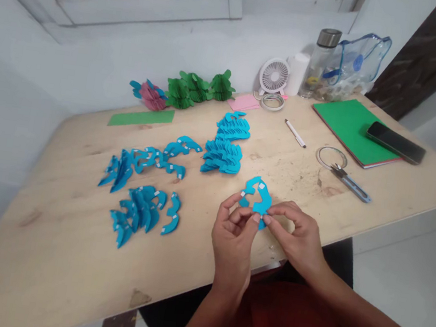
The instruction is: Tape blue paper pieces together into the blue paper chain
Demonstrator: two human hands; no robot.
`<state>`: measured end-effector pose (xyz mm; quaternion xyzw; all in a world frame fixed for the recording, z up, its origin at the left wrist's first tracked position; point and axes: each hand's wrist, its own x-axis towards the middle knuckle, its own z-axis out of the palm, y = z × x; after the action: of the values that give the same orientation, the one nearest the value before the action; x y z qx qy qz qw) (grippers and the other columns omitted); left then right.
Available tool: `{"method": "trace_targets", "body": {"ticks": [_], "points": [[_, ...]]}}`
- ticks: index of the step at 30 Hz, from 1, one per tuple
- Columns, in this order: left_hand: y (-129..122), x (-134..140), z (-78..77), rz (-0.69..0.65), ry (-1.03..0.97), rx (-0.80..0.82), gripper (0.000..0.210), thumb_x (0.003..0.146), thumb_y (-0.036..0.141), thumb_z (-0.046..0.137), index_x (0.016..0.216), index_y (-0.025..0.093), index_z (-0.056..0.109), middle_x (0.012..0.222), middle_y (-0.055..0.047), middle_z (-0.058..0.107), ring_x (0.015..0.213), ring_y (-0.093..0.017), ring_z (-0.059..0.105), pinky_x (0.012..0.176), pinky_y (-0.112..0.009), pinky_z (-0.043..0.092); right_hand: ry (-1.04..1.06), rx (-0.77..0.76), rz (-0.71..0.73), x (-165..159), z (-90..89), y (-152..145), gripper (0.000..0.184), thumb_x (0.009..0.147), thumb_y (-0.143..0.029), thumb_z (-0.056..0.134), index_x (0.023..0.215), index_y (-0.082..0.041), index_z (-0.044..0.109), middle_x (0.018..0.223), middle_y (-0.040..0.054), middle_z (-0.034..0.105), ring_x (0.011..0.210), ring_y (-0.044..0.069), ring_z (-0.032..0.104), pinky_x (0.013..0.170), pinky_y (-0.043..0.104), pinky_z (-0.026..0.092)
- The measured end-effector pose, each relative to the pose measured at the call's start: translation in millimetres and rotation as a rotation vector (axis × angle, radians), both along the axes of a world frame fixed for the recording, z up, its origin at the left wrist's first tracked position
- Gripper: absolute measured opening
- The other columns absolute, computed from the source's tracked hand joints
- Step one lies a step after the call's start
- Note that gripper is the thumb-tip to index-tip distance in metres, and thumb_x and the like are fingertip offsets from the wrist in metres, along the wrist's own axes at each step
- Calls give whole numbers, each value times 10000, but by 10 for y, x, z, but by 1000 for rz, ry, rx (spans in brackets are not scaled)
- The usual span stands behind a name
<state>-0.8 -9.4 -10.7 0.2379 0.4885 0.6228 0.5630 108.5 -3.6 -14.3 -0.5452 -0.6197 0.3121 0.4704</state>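
Between my two hands, just above the table's front edge, is a curved blue paper cutout [265, 196] with small white squares on it. My left hand [236, 231] pinches its lower left part between thumb and fingers. The thumb and index finger of my right hand [297, 234] close on its lower right end. Left of my hands lie more blue cutouts with white squares: a front cluster [142, 207], a single wavy piece [172, 214] and a back row [145, 159]. Beyond my hands stand folded blue paper stacks [223, 156].
Green paper shapes [196, 87], a pink and blue one [153, 95] and a green strip [141, 117] sit along the back. A fan [274, 76], tape roll [272, 102], bottle [320, 64], pen [295, 133], cutter [351, 183], green paper [352, 128] and phone [395, 142] occupy the right.
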Motion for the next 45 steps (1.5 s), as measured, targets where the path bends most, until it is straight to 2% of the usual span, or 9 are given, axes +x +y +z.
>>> {"method": "trace_targets", "body": {"ticks": [6,12,17,28,32,37,41,45], "points": [[-25,-7,-28,2,75,28,441,717,138,690,1127,211,545,753,15,669,753,-108,637,762,-231,501,197,-214,-20,9,6,10,92,748,-297,660,732,-207,661,751,18,667,748,177,598,741,323,447],[-68,-5,-101,-49,79,28,467,723,165,699,1152,222,522,768,17,668,799,-137,647,791,-271,504,414,-367,-52,7,-37,41,120,731,-310,664,702,-197,635,678,-16,613,660,128,534,658,265,423],[-71,0,-115,-73,83,24,469,740,182,691,1173,224,516,772,13,675,795,-136,642,772,-270,508,521,-413,-60,-16,-14,70,136,696,-307,670,661,-192,605,639,-24,577,615,118,495,594,250,410],[-71,-16,-111,-51,73,8,453,746,165,671,1169,217,517,813,-11,686,817,-144,639,722,-259,520,644,-441,-13,9,-32,75,139,712,-318,696,701,-192,636,692,-23,603,671,116,515,666,255,420],[-61,-15,-112,-41,60,15,439,740,158,675,1148,216,525,795,-6,694,803,-138,640,719,-251,517,614,-426,-21,20,-45,85,143,738,-329,680,710,-195,640,695,-23,617,673,114,525,654,245,425],[-49,-8,-123,-6,85,49,424,739,159,676,1136,201,533,788,-13,710,802,-151,663,770,-287,526,492,-377,-15,51,-70,78,149,779,-342,632,799,-195,646,764,8,657,748,152,595,729,299,464],[-60,-13,-134,24,153,67,415,733,163,688,1117,208,536,817,-13,723,825,-158,678,833,-309,517,256,-179,-102,87,-59,13,135,819,-318,599,878,-207,647,820,26,656,793,174,596,742,319,467],[-80,-24,-132,43,264,90,401,745,172,673,1121,209,537,834,-21,722,829,-169,681,851,-329,510,40,-15,-26,94,-9,-53,95,852,-263,557,904,-223,625,827,22,644,809,179,597,748,324,458]]}}
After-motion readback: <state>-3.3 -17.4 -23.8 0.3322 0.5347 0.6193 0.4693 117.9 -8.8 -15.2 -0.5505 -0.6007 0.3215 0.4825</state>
